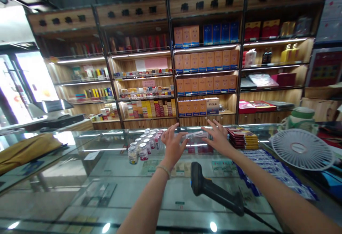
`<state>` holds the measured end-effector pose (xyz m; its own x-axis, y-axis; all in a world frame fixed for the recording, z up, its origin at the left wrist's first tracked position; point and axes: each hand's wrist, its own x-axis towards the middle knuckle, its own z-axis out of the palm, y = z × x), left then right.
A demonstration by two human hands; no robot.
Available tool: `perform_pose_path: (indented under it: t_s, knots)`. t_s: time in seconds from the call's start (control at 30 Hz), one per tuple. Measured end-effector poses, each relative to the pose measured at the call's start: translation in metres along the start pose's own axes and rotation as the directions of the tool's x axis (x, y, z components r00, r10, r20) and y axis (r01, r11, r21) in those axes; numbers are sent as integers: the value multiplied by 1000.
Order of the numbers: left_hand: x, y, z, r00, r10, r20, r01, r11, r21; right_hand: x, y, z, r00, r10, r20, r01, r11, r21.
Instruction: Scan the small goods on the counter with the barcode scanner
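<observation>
Pack (196,134) held between left hand (172,145) and right hand (218,138)

The small see-through pack is over the far part of the glass desk (157,200). Its long side runs left to right, almost straight across. The 2 hands are apart from each other, and the pack fills the gap. The left hand seems to pinch its left end, and the right hand its right end, so neither hand is nearer. The other fingers stick out. I cannot tell if the pack touches the glass.

Now the counting. 1 black scanner (213,192) lies closer to the person, between the arms. Little jars (143,152) stand left of the left hand; I see at least 10, but they crowd too much to count them all. 1 pile of red and yellow packets (244,139) sits just beside the right hand. Blue and white packets (272,168) overlap near the right arm, too many to count. 1 white round tray (298,148) is at the far right. Shelves behind hold 23 orange boxes (210,61), 4 blue boxes (216,33) and 1 white box (212,106).
</observation>
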<state>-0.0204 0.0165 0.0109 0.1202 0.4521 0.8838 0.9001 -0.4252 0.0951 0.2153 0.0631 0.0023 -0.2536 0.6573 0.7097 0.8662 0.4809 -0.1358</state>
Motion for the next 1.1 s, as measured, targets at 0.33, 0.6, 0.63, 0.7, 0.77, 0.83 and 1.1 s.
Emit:
perform_pose_path:
  t_s: [0.33, 0.6, 0.63, 0.7, 0.77, 0.83, 1.1]
  knots:
    - [2, 7, 1, 999, 1, 32, 0, 1000, -13, -7, -4, 3, 989, 19, -145, 7, 984, 177]
    - [-1, 14, 7, 997, -20, 73, 19, 1000, 21, -9, -12, -15, 974, 33, -224, 24, 970, 244]
    - [-1, 15, 8, 997, -20, 78, 18, 999, 28, -9, -13, -16, 972, 31, -231, 28, 969, 246]
    - [-2, 17, 9, 996, -18, 93, 15, 999, 39, -10, -16, -18, 970, 22, -244, 40, 968, 247]
    - [-2, 19, 10, 993, -21, 120, 15, 999, 45, -11, -19, -19, 970, 14, -243, 47, 969, 241]
    - [-2, 19, 11, 988, -22, 155, 14, 998, 54, -11, -20, -21, 973, 15, -229, 39, 973, 229]
    - [16, 26, 9, 989, 0, 148, -7, 999, 49, -8, -10, -27, 965, 71, -252, -27, 985, 172]
